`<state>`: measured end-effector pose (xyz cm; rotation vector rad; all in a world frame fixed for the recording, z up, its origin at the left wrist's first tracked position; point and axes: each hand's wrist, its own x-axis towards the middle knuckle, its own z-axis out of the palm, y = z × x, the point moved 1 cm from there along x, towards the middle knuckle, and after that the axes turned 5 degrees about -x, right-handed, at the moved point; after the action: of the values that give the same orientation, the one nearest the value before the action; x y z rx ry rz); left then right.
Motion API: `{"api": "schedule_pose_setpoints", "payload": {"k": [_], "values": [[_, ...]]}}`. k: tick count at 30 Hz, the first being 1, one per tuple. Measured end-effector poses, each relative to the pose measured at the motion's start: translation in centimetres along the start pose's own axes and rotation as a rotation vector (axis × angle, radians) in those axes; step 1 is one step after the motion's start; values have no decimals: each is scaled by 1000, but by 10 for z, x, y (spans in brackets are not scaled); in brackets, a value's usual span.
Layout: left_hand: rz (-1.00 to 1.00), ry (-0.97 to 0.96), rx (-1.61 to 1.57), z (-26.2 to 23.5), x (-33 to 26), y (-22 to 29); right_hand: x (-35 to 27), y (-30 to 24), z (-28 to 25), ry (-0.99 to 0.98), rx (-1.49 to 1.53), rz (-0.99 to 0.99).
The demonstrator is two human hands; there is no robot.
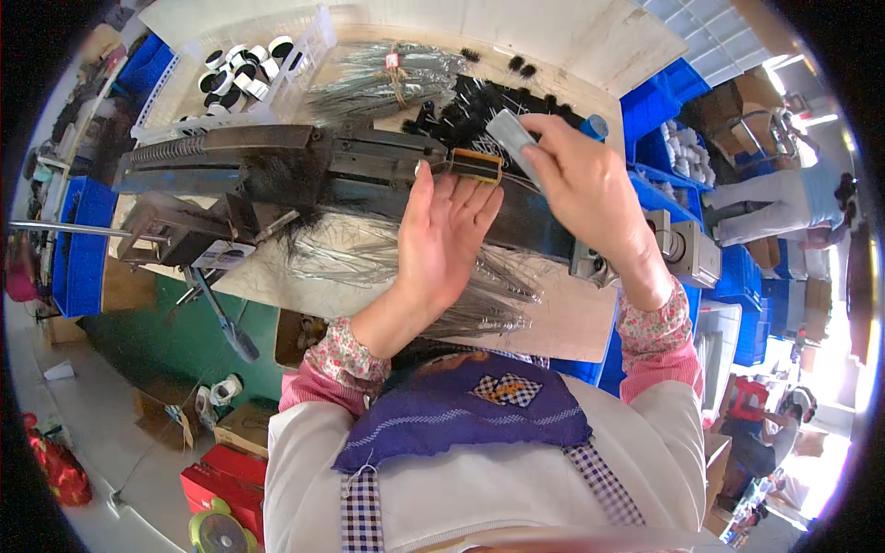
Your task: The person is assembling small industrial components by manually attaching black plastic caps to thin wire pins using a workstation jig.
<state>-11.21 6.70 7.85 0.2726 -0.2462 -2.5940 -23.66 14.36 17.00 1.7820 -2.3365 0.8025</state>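
Note:
My right hand (pixel 585 180) is closed around a pale grey, flat, bar-shaped piece (pixel 512 138), held tilted over the right part of a long dark metal machine (pixel 369 170). What the piece is made of I cannot tell. My left hand (pixel 447 235) lies palm up with its fingers stretched out, the fingertips at a small yellow-edged rectangular block (pixel 476 166) on the machine's rail. Just behind both hands is a heap of small black-bristled brushes (pixel 479 106) with thin wire stems. Loose metal wires (pixel 489 295) lie on the bench under and beside my left wrist.
A clear plastic crate (pixel 318 41) at the back left holds white-and-black round pieces (pixel 249 74). A bundle of wires (pixel 392 78) lies beside it. A metal lever (pixel 230 327) juts out at the near left. Blue bins (pixel 659 147) stand on the right; people work farther off.

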Motion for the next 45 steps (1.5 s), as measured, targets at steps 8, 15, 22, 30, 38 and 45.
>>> {"api": "schedule_pose_setpoints", "payload": {"k": [8, 15, 22, 30, 38, 45], "values": [[-18, 15, 77, 5, 1, 2, -5, -14, 23, -233, -314, -181], [-29, 35, 208, -3, 10, 3, -14, 3, 34, -103, -277, -180], [14, 130, 131, -31, 4, -47, -157, 33, 51, -354, -62, 228], [-227, -146, 230, -11, -58, -26, -182, 60, 94, -283, -114, 197], [881, 1245, 2941, -123, -169, 176, -158, 45, 38, -195, 246, 229], [543, 1577, 2261, -167, -241, 276, -150, 51, 6, 257, 541, 371]]}}
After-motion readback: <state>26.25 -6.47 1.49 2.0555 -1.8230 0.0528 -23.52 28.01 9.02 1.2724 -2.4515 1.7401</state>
